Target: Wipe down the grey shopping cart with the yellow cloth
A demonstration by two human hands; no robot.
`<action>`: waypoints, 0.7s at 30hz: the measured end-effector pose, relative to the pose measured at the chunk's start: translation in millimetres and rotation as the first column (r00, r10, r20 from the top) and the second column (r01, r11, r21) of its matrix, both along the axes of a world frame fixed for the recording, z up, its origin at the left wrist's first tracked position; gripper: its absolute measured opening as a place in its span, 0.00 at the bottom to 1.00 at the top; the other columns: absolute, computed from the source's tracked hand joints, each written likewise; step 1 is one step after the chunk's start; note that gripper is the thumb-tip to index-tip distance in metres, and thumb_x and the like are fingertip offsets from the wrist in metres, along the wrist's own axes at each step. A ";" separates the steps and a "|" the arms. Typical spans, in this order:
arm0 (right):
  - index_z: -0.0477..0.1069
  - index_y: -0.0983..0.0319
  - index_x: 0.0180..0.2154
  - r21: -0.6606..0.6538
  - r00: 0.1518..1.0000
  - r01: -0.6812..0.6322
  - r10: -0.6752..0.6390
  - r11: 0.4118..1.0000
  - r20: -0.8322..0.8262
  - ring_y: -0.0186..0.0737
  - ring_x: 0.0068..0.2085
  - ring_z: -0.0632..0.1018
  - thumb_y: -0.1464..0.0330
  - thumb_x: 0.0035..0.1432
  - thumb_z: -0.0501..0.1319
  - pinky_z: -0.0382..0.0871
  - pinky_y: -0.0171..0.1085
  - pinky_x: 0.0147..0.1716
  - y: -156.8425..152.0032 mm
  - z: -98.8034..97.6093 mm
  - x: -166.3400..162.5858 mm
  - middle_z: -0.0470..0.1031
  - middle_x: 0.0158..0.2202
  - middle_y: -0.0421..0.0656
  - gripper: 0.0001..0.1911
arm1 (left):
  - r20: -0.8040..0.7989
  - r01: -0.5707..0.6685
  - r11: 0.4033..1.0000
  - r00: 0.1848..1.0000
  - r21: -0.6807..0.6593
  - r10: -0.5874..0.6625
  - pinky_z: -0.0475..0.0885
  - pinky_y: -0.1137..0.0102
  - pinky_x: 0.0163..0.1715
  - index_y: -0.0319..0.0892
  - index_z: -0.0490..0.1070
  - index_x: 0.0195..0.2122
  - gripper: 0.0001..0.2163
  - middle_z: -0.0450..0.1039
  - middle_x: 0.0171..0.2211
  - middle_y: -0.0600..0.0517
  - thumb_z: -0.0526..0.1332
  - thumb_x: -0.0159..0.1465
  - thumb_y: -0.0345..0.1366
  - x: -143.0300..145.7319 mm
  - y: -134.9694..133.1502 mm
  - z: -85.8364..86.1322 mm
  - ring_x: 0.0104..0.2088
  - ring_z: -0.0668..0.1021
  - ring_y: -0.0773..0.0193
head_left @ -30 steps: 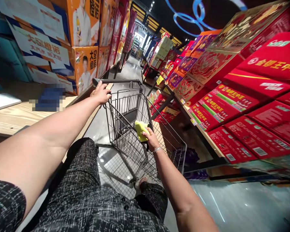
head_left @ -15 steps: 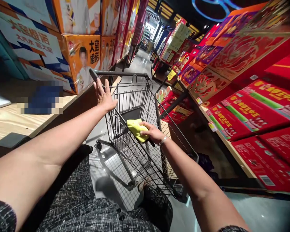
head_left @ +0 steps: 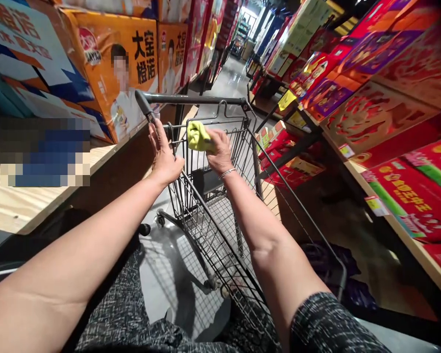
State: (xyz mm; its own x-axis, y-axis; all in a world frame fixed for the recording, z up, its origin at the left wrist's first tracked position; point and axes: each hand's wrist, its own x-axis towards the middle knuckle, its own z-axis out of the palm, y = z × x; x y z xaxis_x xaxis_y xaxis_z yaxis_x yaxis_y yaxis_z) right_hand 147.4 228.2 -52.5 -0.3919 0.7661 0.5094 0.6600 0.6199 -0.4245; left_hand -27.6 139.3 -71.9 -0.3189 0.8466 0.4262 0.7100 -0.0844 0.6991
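Observation:
A grey wire shopping cart [head_left: 202, 99] stands tilted across the view in front of me. My left hand [head_left: 165, 159] rests at its near upper corner, just below the handle's bend, with the thumb on one side of the rail and the fairly straight fingers on the other. Bunched up in my right hand [head_left: 219, 149] is a yellow-green cloth [head_left: 198, 137], held close to the cart's rear bar and child-seat end. The fingertips under the cloth are partly hidden. Only bare wire mesh shows inside the basket.
Orange drink cartons [head_left: 113, 63] are stacked on a wooden shelf [head_left: 59, 196] at left, beside a blurred-out blue patch. Red gift boxes [head_left: 407, 196] fill the shelf at right, close to the cart. Dark purple bags [head_left: 356, 289] lie beneath. A tiled aisle [head_left: 231, 73] runs ahead.
My right hand has carried the cloth from the cart's long side rail up towards the handle end. My left hand's fingers have drawn closer together at the corner. The view has shifted.

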 end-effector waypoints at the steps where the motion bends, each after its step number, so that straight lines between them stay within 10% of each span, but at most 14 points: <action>1: 0.64 0.53 0.62 -0.019 1.000 -0.011 0.012 1.000 0.014 0.47 0.60 0.63 0.81 0.52 0.54 0.56 0.52 0.60 0.0 -12.3 0.6 0.63 0.60 0.43 0.37 | -0.013 0.000 1.000 1.000 0.001 0.000 0.33 0.58 0.71 0.48 0.07 0.67 0.56 0.12 0.72 0.54 0.62 0.59 0.28 0.4 -1.9 -0.2 0.71 0.27 0.52; 8: 0.79 0.56 0.42 -0.312 0.962 -0.062 0.140 0.948 0.236 0.44 0.56 0.65 0.74 0.58 0.61 0.58 0.44 0.54 -42.4 -122.7 51.8 0.69 0.53 0.42 0.12 | -0.107 -0.025 1.000 0.994 0.009 0.025 0.32 0.60 0.71 0.51 0.04 0.65 0.57 0.13 0.72 0.59 0.59 0.57 0.24 3.7 -11.8 2.6 0.71 0.28 0.54; 12: 0.79 0.57 0.39 -0.379 0.913 -0.068 0.210 0.923 0.349 0.44 0.55 0.67 0.74 0.59 0.62 0.57 0.44 0.52 -54.2 -152.1 81.7 0.69 0.55 0.44 0.09 | -0.121 -0.030 0.999 0.992 -0.014 0.028 0.32 0.64 0.71 0.50 0.06 0.66 0.55 0.11 0.71 0.61 0.58 0.58 0.25 4.4 -15.9 4.1 0.71 0.28 0.56; 21: 0.75 0.55 0.44 0.102 0.999 0.016 -0.013 0.995 -0.035 0.49 0.59 0.65 0.68 0.58 0.61 0.60 0.53 0.57 70.6 -44.8 61.3 0.66 0.55 0.44 0.11 | -0.078 -0.003 0.999 0.997 -0.039 0.000 0.36 0.60 0.72 0.52 0.10 0.68 0.56 0.13 0.72 0.61 0.61 0.58 0.28 -4.4 -12.6 7.1 0.71 0.28 0.54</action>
